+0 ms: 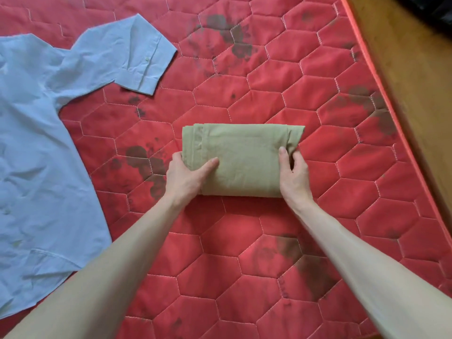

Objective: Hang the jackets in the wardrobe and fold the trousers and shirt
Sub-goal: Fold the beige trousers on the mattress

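The olive-green trousers (244, 155) lie folded into a compact rectangle in the middle of the red quilted mattress (269, 241). My left hand (186, 177) grips the bundle's left edge, thumb on top and fingers underneath. My right hand (293, 177) grips the right edge the same way, thumb lying on the cloth. A light blue short-sleeved shirt (36, 143) is spread flat on the mattress at the left, one sleeve pointing to the upper right. No jackets or wardrobe are in view.
The mattress carries several dark stains. Its orange piped edge (391, 113) runs diagonally down the right side, with a wooden floor (420, 69) beyond it. Something black (430, 6) sits at the top right corner.
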The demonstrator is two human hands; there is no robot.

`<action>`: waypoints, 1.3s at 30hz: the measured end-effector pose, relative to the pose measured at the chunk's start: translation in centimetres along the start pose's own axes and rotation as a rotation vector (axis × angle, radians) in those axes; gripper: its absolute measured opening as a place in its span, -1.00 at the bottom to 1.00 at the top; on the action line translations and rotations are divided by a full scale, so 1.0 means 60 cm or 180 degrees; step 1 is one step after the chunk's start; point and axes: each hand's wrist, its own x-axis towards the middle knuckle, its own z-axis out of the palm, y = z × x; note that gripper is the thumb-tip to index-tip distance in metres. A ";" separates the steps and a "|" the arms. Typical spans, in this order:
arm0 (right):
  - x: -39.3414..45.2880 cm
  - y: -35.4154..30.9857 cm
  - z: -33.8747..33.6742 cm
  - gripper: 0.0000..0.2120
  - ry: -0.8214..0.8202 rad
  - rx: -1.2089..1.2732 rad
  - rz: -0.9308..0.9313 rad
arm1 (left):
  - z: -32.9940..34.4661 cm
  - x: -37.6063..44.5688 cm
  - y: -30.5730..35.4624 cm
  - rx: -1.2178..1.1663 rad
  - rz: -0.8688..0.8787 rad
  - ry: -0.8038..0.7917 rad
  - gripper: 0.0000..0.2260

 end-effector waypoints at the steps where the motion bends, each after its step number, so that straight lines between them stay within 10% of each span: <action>1: 0.002 0.009 0.002 -0.69 0.0019 -0.0135 -0.0023 | 0.000 0.003 0.007 0.0141 -0.0029 0.0018 -0.19; 9: 0.033 -0.004 0.003 -0.44 -0.0020 -0.1049 -0.0525 | -0.015 0.013 0.042 0.0446 -0.0565 -0.0213 -0.20; 13: 0.037 -0.023 0.001 -0.47 -0.0207 -0.1064 -0.0132 | -0.011 0.012 0.040 -0.0495 -0.0830 -0.0677 -0.57; 18: 0.031 -0.064 0.015 -0.41 -0.0159 -0.1288 0.0737 | -0.013 0.024 0.016 -0.1107 -0.1004 -0.1133 -0.36; 30: 0.018 -0.079 -0.012 -0.45 -0.0095 0.0326 0.0395 | -0.037 -0.041 0.022 -0.1796 -0.0504 -0.0953 -0.38; 39: -0.098 -0.354 -0.154 -0.33 -0.1057 0.0668 -0.0269 | -0.209 -0.250 0.171 -0.2187 -0.0069 -0.0620 -0.26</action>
